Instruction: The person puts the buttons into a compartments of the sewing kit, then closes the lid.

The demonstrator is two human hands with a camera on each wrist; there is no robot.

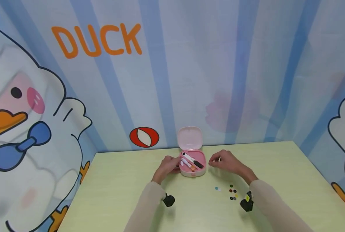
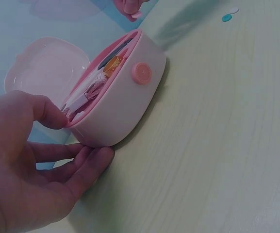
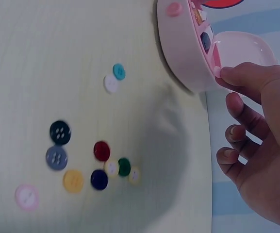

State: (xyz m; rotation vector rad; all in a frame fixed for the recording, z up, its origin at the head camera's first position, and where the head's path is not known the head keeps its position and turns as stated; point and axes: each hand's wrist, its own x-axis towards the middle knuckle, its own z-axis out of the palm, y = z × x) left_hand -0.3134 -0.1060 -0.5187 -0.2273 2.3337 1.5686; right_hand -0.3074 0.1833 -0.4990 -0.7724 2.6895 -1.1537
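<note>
A pink and white sewing box (image 1: 187,174) stands on the table with its lid (image 1: 190,138) raised at the back. My left hand (image 1: 167,165) grips the box's left end, thumb on the rim and fingers low on the outer wall (image 2: 123,114). Just off the box's right end, my right hand (image 1: 227,161) pinches a small pink button (image 2: 137,15) between thumb and forefinger; the fingers partly hide it. In the box lie a white tool with a black end (image 1: 198,164), an orange round piece (image 1: 193,167) and white thread-like bundles.
Loose buttons lie on the pale table (image 1: 117,199) in front of the right hand. A blue button (image 3: 119,72) and a white button (image 3: 111,83) touch, apart from several others, including a red button (image 3: 101,151) and a yellow button (image 3: 73,181). A printed curtain (image 1: 190,64) hangs behind.
</note>
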